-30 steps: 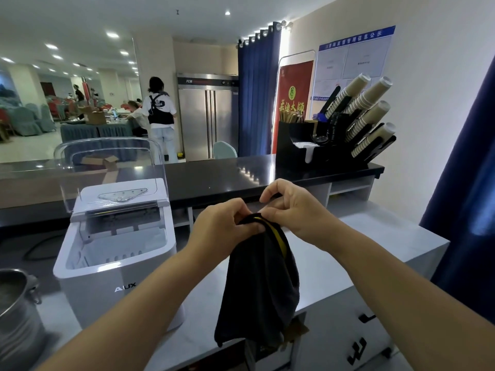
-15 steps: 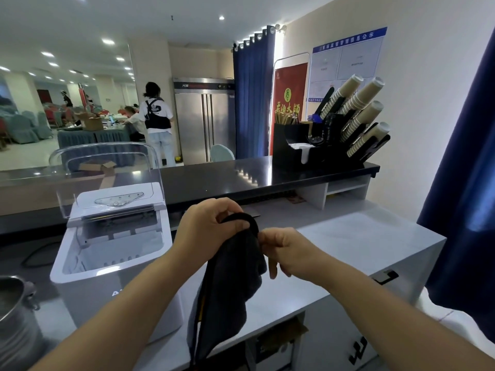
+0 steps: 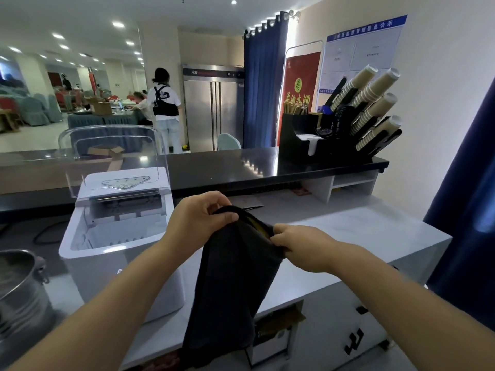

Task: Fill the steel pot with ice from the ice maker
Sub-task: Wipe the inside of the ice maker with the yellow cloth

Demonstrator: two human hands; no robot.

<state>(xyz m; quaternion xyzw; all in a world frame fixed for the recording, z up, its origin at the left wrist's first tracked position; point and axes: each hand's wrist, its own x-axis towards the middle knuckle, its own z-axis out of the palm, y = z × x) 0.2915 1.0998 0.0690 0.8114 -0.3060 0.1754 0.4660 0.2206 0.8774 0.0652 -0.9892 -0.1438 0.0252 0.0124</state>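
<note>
A white ice maker (image 3: 112, 245) stands on the grey counter with its clear lid (image 3: 112, 148) raised. The steel pot (image 3: 21, 290) sits at the far left edge, partly cut off. In front of me hangs a dark cloth (image 3: 235, 285) with a yellow stripe near its top. My left hand (image 3: 198, 220) grips the cloth's top edge, just right of the ice maker. My right hand (image 3: 300, 245) pinches the same edge a little lower and to the right, stretching it between both hands.
A grey counter (image 3: 361, 231) extends to the right, with a raised black shelf (image 3: 241, 167) behind it. A black cup dispenser (image 3: 348, 124) with stacked paper cups stands on the shelf. A blue curtain (image 3: 471, 199) hangs at the right. People stand far back.
My right hand dropped from the cloth's top, then took hold of its edge further right. The cloth now spreads wider between both hands.
</note>
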